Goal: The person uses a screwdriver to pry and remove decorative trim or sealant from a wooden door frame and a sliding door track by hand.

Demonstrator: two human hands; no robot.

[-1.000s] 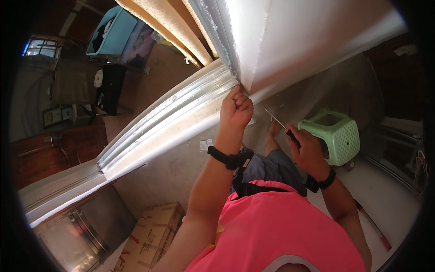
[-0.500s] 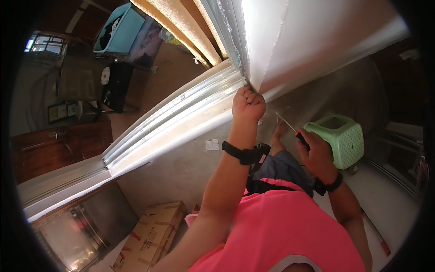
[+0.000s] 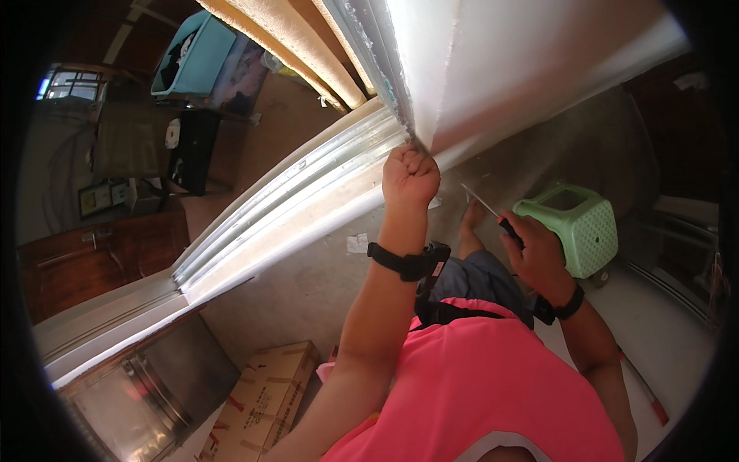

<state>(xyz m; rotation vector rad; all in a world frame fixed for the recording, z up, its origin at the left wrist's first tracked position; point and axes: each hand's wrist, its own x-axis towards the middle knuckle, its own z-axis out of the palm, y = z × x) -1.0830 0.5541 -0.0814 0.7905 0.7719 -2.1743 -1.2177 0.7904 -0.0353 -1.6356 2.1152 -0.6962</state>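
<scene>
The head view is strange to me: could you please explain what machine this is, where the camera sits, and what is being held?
There is no robot: these are a person's own bare hands. A wide fisheye camera on the head looks down, so straight edges curve and the pink shirt appears below.

The right hand holds a screwdriver by its handle. The left hand is curled closed at the end of the metal window track; whether it grips something small, I cannot tell.

A green plastic stool is near the right hand; a cardboard box is at lower left.
</scene>
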